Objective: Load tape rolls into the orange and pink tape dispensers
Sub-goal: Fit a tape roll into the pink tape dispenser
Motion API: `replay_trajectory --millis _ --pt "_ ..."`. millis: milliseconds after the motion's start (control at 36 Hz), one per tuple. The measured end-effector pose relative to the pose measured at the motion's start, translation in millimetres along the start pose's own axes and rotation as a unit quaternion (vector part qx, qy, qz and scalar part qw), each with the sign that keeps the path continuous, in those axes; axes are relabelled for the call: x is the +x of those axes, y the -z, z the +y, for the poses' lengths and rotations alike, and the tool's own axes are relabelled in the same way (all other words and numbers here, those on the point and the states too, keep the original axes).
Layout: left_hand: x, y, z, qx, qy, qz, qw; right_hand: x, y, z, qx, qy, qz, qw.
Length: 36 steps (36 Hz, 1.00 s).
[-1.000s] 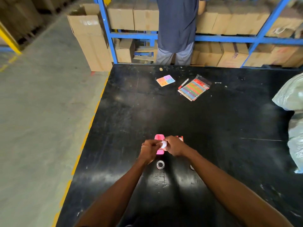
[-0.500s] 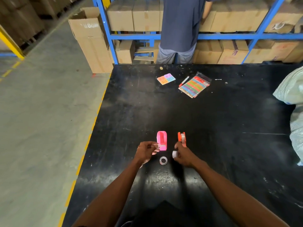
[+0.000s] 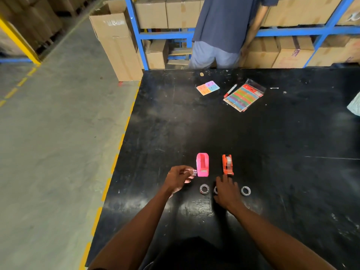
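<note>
The pink dispenser [image 3: 202, 164] stands on the black table [image 3: 272, 143] with its slot bare. Right of it, the orange dispenser [image 3: 228, 165] has a clear tape roll seated in it. My left hand [image 3: 179, 179] pinches a small clear piece [image 3: 193, 171] against the pink dispenser's near left corner. My right hand [image 3: 227, 190] lies palm down just below the orange dispenser, fingers spread, half covering a tape roll [image 3: 215, 190]. Two more rolls lie flat: one [image 3: 204, 189] between my hands, another [image 3: 245, 191] to the right.
Far across the table lie coloured sticky notes [image 3: 208, 88], a red marker [image 3: 230, 91] and a packet of coloured strips [image 3: 243, 97]. A person [image 3: 220, 36] stands at the far edge before blue shelving with cardboard boxes [image 3: 116, 41]. A pale bag [image 3: 355, 103] pokes in at right.
My hands came apart from the pink dispenser. The right hand went down to the table below the orange dispenser and no longer shows the white bit it held; two more rolls are in sight.
</note>
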<state>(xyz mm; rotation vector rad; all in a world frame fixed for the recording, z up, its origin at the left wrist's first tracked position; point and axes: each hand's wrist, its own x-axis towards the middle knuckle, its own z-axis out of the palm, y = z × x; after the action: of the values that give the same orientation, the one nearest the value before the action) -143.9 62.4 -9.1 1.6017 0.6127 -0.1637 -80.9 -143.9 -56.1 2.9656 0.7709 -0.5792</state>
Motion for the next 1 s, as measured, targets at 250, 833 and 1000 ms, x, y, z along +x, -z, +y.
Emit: replay_trajectory --millis 250,833,1000 --pt "-1.1 5.5 -4.2 -0.003 0.016 0.004 1.0 6.6 0.9 -32.5 -0.046 0.121 -0.015 0.991" --pt "-5.9 -15.0 9.2 -0.036 0.008 -0.029 0.999 10.5 68.4 -2.1 0.503 0.122 -0.036 0.855" --pt "-7.1 -15.2 13.0 0.001 -0.001 -0.041 0.999 4.5 71.1 1.4 0.494 0.143 -0.038 0.857"
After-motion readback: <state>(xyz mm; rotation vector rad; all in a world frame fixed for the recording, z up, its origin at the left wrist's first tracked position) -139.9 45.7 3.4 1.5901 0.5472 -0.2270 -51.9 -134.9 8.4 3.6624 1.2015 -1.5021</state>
